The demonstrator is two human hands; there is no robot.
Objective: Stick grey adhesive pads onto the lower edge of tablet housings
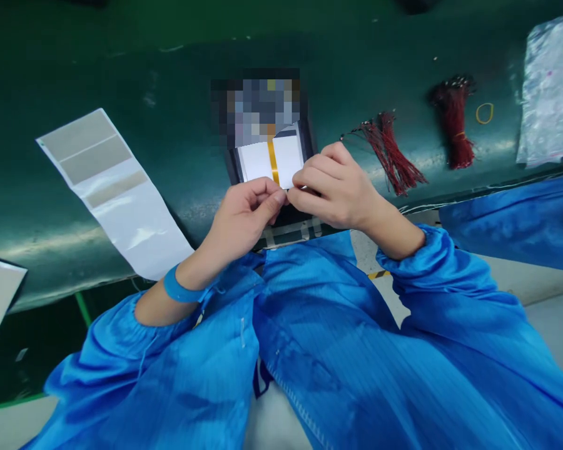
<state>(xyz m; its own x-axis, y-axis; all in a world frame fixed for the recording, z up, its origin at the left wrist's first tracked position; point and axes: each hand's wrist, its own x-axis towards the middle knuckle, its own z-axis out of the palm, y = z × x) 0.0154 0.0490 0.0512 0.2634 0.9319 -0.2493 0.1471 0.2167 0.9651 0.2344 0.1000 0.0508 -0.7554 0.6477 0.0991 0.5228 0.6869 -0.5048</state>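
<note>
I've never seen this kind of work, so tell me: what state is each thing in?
Left fingers: pinched together
Right fingers: curled, grip unclear
White panel: crossed by amber tape
Nearer red wires: spread, no band visible
Farther red wires: banded together
Yellow band: lying loose
Clear bag: crumpled
Long sheet: unfolded
Wristband: worn, left wrist

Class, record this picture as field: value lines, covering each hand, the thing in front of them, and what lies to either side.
Left hand: pinched, at the near edge of the white panel
Right hand: pinched, close beside the left; what is between the fingertips is too small to tell
Panel: dark frame, yellow strip down the middle; far part pixelated
Left wrist: blue wristband
Left side: white sheet with grey patches
Right side: two dark red wire bundles, yellow loop, clear plastic
Surface: green table
</note>
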